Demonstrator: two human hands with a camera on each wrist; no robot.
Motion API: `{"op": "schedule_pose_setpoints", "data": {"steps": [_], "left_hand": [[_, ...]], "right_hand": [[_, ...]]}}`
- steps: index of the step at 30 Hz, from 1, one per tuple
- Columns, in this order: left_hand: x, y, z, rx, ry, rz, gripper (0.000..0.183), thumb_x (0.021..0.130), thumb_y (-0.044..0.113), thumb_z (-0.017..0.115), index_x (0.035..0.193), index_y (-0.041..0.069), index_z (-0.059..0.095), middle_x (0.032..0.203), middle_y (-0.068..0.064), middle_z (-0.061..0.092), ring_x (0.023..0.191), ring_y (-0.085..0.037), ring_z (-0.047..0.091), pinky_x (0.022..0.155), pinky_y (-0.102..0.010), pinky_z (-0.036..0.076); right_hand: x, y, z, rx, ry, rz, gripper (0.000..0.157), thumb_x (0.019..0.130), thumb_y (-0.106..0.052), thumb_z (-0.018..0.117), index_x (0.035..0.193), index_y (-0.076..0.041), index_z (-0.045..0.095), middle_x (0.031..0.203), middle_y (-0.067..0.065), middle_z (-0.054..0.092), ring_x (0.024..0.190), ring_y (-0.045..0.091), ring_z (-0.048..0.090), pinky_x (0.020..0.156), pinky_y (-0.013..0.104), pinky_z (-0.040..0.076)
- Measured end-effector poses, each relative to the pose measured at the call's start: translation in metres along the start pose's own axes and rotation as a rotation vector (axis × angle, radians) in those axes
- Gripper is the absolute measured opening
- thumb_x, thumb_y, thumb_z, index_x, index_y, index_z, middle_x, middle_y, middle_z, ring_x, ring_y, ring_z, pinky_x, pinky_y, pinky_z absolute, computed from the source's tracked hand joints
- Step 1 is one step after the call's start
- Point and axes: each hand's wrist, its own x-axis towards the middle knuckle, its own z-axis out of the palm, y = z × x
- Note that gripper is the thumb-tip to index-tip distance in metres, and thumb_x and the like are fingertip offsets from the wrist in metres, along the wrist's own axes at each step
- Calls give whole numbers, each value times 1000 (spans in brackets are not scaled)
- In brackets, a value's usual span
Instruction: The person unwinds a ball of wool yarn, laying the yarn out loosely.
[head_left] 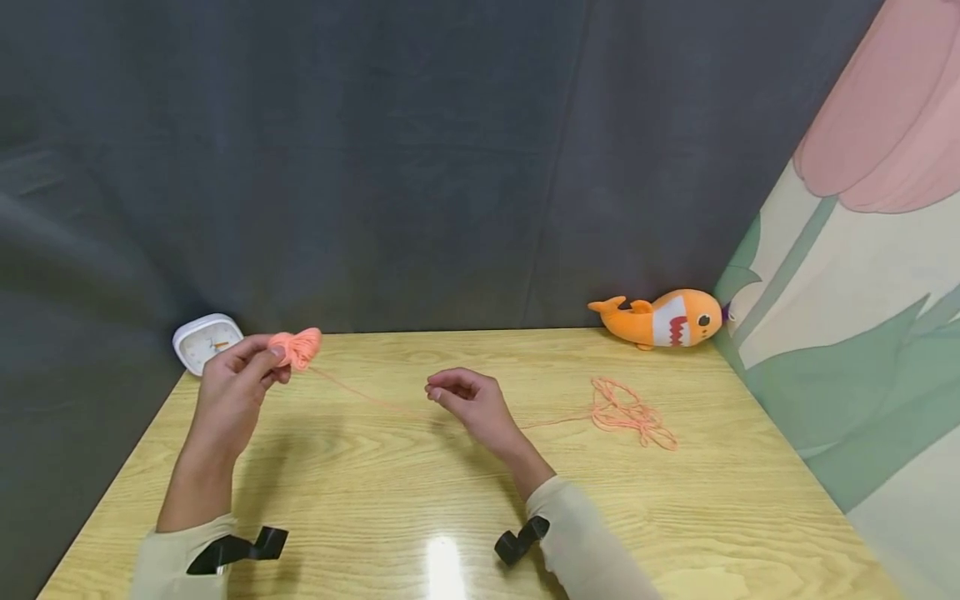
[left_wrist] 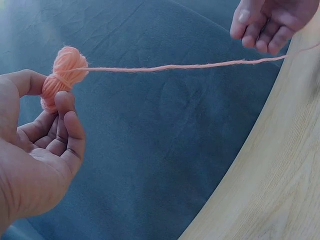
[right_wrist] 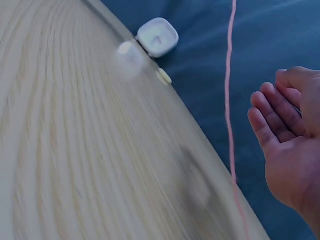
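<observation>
At the left of the head view, the left hand (head_left: 234, 396) pinches a coral yarn bundle (head_left: 300, 347) between thumb and fingers, overlapping the edge of a white clock (head_left: 198, 343). From the bundle a thin strand (head_left: 337, 383) runs rightward, passing behind the right hand (head_left: 480, 406) near the centre, which hides part of it. That hand's fingers bend loosely, holding nothing. Right of centre, the strand reaches a loose tangle (head_left: 617, 417) on the wooden table (head_left: 360, 500); above it, by the dark curtain (head_left: 420, 167), lies an orange plush shark (head_left: 652, 321). A flowered wall covering (head_left: 840, 350) fills the far right.

Across the left wrist view, the strand stretches taut from the bundle at upper left to the right edge, passing just under the right hand's fingers at upper right.

Through the right wrist view, the strand descends left of the relaxed right hand, apart from it. The clock sits at top centre, a small yellowish object (right_wrist: 164, 76) just below.
</observation>
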Motion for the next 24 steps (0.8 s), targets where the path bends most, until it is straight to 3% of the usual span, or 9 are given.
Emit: {"op": "schedule_pose_setpoints", "data": {"steps": [9,19,24], "left_hand": [[1,0,3,4,10,0,19,103,2,58,94,10,73,87,3,68,74,-10,61,72,-19,55],[0,-1,4,15,11,-13,18,103,4,59,95,10,73,87,3,68,74,-11,60,73,-19,55],[-1,-2,5,10,7,-14,17,103,3,59,95,11,73,88,4,68,75,-10,60,73,-18,55]], "right_hand": [[9,3,27,4,-92,-5,24,99,-8,69,120,2,71,120,24,71,98,3,70,86,19,57],[9,8,42,-32,-132,41,26,98,-12,71,118,5,71,115,21,73,92,3,67,80,16,55],[6,11,43,-62,-133,35,21,98,-12,71,111,4,74,107,20,75,86,4,67,79,25,58]]}}
